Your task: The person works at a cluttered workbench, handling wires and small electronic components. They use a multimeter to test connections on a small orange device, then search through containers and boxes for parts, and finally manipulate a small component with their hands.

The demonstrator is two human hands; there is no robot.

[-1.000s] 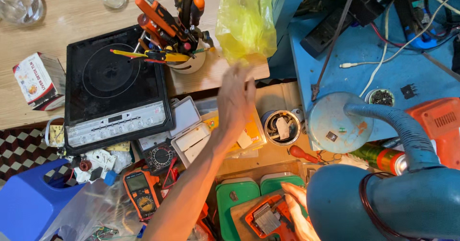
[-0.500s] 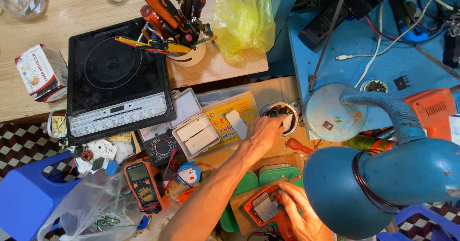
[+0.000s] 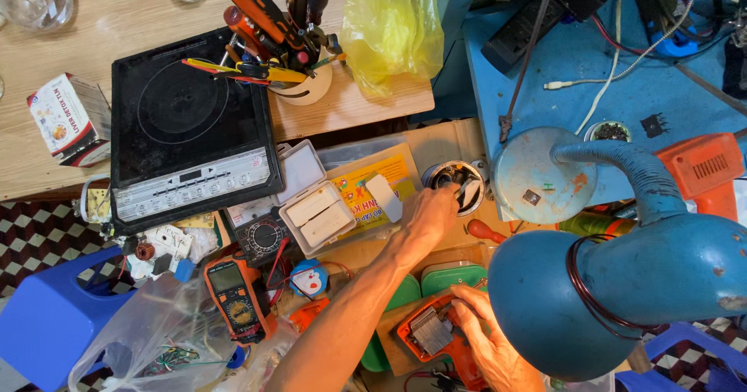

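My left hand (image 3: pixel 432 214) reaches across the cluttered bench to a small round tin (image 3: pixel 467 179). Its fingertips are at the tin's left rim, and I cannot see whether they pinch anything. My right hand (image 3: pixel 484 337) is at the bottom, fingers curled on an orange device (image 3: pixel 412 344) with a grey finned metal block (image 3: pixel 430 331) on it. That device lies on a wooden board over green boxes (image 3: pixel 443 277). The big blue lamp head (image 3: pixel 622 291) hides part of my right hand.
A black induction cooker (image 3: pixel 187 127) sits upper left beside a cup of screwdrivers and pliers (image 3: pixel 299 80) and a yellow plastic bag (image 3: pixel 393 26). An orange multimeter (image 3: pixel 233 295), white switch box (image 3: pixel 319 214), red screwdriver (image 3: pixel 486 231), orange drill (image 3: pixel 704 170) and blue stool (image 3: pixel 47 322) lie around.
My left hand has come down from near the yellow bag to the round tin. My right hand has stayed on the orange device. The view has shifted slightly.
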